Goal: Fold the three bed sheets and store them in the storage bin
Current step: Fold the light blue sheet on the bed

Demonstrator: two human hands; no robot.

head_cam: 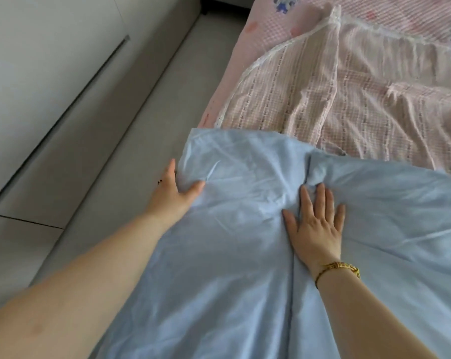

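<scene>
Blue sheet (219, 255) lies spread on the bed (268, 32) under both hands. The left grip (176, 189) pinches its left edge just short of the far corner, thumb on top. The right grip (316, 224) is released and presses flat, fingers spread, beside a middle crease. The sheet's length runs away from the person. Beyond it lies a pink lace-edged sheet (348, 99), partly overlapped. Grey floor (115, 125) lies left; no bin shows.
</scene>
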